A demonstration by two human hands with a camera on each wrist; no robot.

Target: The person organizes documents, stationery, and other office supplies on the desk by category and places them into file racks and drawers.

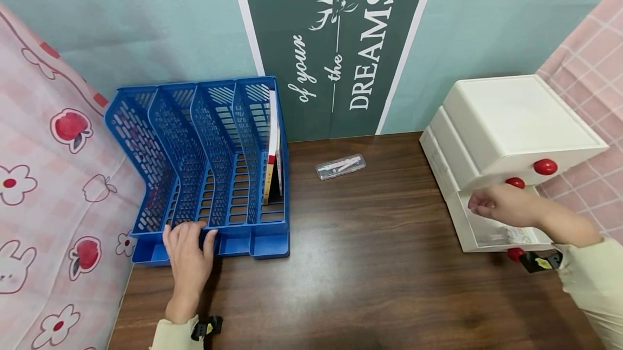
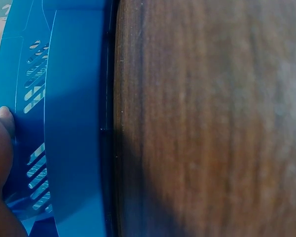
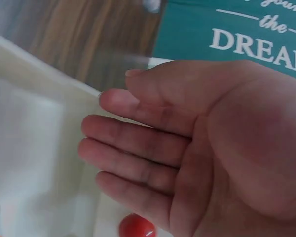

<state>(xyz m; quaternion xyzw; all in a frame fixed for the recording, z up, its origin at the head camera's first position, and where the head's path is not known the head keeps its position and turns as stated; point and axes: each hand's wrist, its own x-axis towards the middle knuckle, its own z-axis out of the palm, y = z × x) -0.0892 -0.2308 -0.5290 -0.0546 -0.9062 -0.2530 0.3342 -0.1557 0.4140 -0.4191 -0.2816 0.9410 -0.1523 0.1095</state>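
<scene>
My left hand (image 1: 187, 252) rests at the front rim of a blue file rack (image 1: 270, 229), fingers on the rim and thumb spread to the side. In the left wrist view a fingertip (image 2: 5, 114) lies against the blue plastic. My right hand (image 1: 506, 204) hovers over the pulled-out bottom drawer (image 1: 467, 225) of a white drawer unit (image 1: 530, 114). The right wrist view shows its palm bare and its fingers loosely bent, holding nothing. Inside that drawer lies something in clear wrapping (image 1: 513, 235), partly covered by the forearm.
A clear flat case (image 1: 340, 166) with pale tools lies mid-table near the back wall. Thin books (image 1: 270, 150) stand in the rack's rightmost slot. Red round knobs (image 1: 545, 166) stick out from the drawers. A patterned cloth (image 1: 63, 204) hangs along the left side.
</scene>
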